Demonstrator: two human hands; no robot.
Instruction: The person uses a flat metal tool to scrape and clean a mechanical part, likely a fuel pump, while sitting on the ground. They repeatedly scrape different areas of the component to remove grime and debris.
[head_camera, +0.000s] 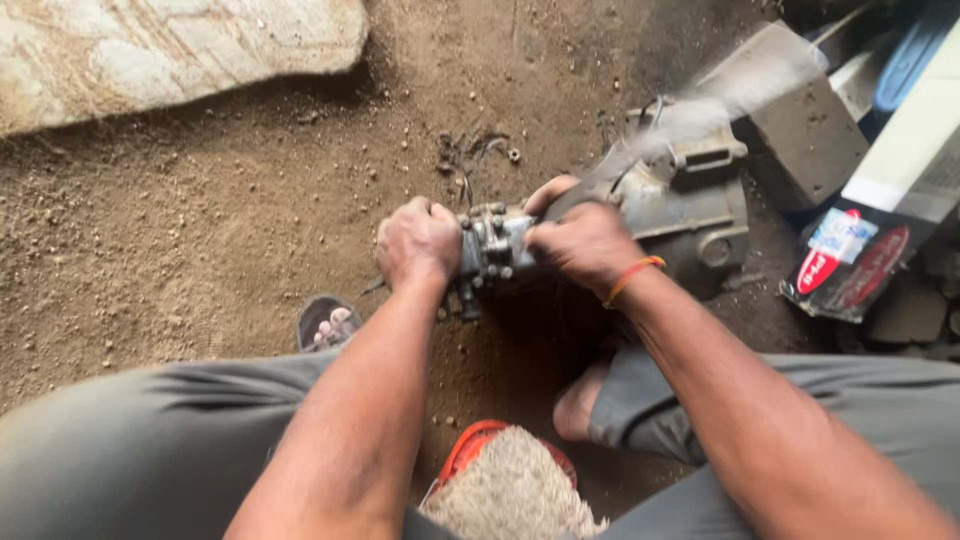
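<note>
Between your knees, on the dirt floor (200, 220), sits a grey metal mechanical assembly (690, 215) with a bolted end section (493, 250) facing your left side. Your left hand (418, 243) is closed over the left end of that bolted section, knuckles up, fingers curled around it. Your right hand (585, 243) is closed on the upper right part of the same section, gripping what appears to be a long tool handle (700, 105) that runs up and to the right; the handle is blurred, so its kind cannot be told. An orange band (632, 275) circles your right wrist. Loose small parts and a nut (514, 155) lie on the dirt just beyond the assembly. One sandalled foot (328, 324) shows below your left hand, and a bare foot (577, 405) shows under your right forearm. A red-rimmed seat with a woolly cover (505, 485) lies between your legs. At the right edge stands a red, white and blue packet (848, 260) beside a grey block (805, 140). A pale stone slab (170, 50) lies at the top left, well apart from the work.
</note>
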